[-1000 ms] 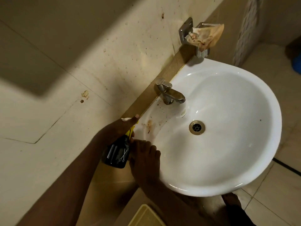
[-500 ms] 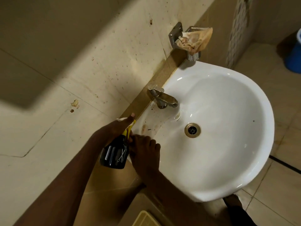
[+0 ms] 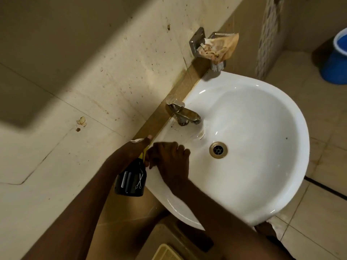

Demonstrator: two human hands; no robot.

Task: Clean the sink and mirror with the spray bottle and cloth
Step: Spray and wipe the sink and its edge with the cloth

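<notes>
White sink (image 3: pixel 262 184), black spray bottle (image 3: pixel 130 182), blue bucket (image 3: pixel 336 62).

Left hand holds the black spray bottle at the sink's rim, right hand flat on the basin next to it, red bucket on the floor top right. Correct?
Not quite. The head view shows the bucket is blue, not red. The rest stands: left hand holds the black spray bottle at the sink rim, right hand on the basin beside it.

Right hand slid up along the sink edge

Was sitting lower on the rim of the sink (image 3: pixel 293 184), now pushed further toward the tap (image 3: pixel 185 114) with right hand (image 3: pixel 171 160) over the brown stains (mostly covered now). Camera drifted too: blue bucket (image 3: pixel 336 59) far more in view at right, soap holder (image 3: pixel 216 47) shifted left and down.
</notes>
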